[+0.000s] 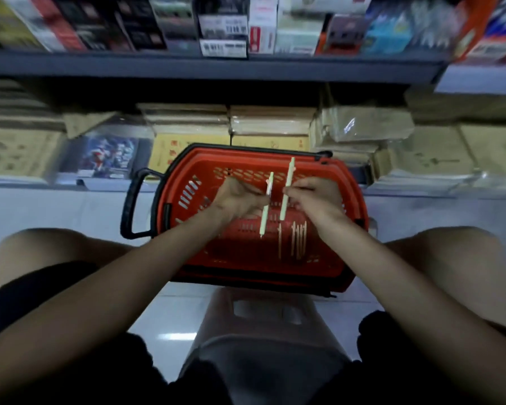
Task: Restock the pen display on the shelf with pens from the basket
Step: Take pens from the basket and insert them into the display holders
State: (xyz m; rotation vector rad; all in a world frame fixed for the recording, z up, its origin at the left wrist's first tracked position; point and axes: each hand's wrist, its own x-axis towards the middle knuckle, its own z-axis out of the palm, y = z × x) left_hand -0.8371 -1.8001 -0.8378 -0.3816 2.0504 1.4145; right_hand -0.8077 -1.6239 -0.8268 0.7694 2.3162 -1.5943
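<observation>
Your left hand [240,198] pinches a pale pen [265,211] over the red basket [199,171]. Just beside it, your right hand [316,197] pinches a second pale pen [287,185]. Loose pens [298,239] lie on the basket's floor, under your right wrist.

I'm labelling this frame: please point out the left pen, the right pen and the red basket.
left pen [265,214], head view, lower barrel
right pen [289,176], head view, upper barrel
red basket [246,157], head view, far rim
</observation>
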